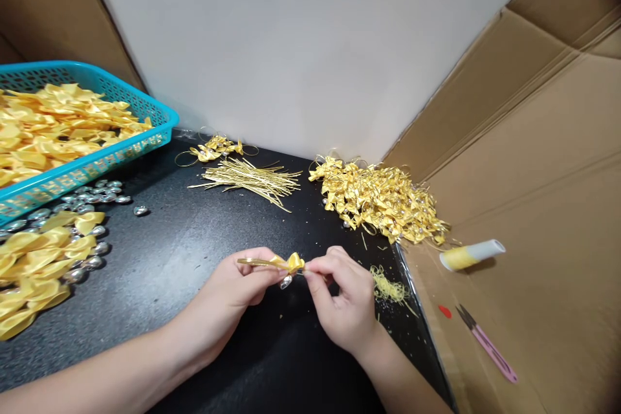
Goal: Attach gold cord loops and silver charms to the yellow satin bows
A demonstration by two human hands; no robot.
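Turquoise mesh basket [145, 118] heaped with satin yellow bows [53, 123], left hand [237, 291] and right hand [342, 301] pinching one gold bow [292, 262], glossy black bench [194, 252]

both hands [291, 294] pinch a small yellow bow [292, 263] over the black table [184, 252].

A glossy satin bow [293, 263], metallic gold wire ties [252, 179], matt cardboard [533, 162], plastic basket [145, 110].

- Left hand [237, 291]: thumb and forefinger pinched shut, just left of the grip point; forearm bare.
- Right hand [345, 307]: fingers curled, tips pinched, just right of it; wrist bent.
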